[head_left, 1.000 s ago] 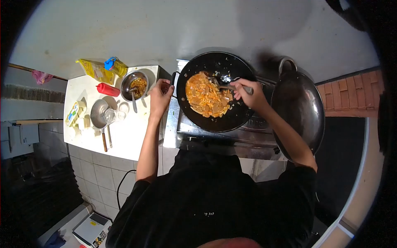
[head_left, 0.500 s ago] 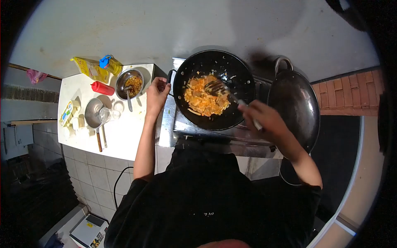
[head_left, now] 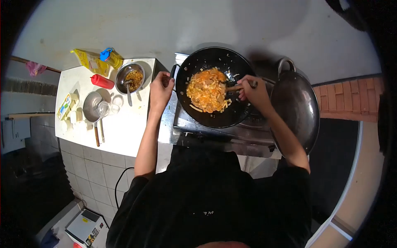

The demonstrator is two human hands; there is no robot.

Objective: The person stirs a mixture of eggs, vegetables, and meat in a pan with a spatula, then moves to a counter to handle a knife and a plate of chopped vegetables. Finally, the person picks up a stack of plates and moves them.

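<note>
A black wok [head_left: 215, 120] sits on the stove, holding an orange mix of egg and chopped pieces [head_left: 206, 91]. My left hand [head_left: 161, 91] is closed at the wok's left loop handle [head_left: 174, 72], thumb and fingers against it. In my right hand [head_left: 253, 90], above the wok's right side, is a slotted spatula [head_left: 235, 87], gripped by its handle. Its handle points left, and its head is down at the right edge of the food, mostly hidden there.
Left of the stove [head_left: 186, 136], a white table [head_left: 120, 142] bears a metal bowl [head_left: 120, 84] with a spoon, a saucepan [head_left: 90, 105], a red squeeze bottle [head_left: 102, 82], a yellow pouch [head_left: 89, 62] and a blue-capped bottle [head_left: 111, 60]. A larger metal wok [head_left: 295, 107] stands at right.
My right hand has moved up with the spatula, whose head has gone from above the food down into its right edge. My left hand stays at the wok handle.
</note>
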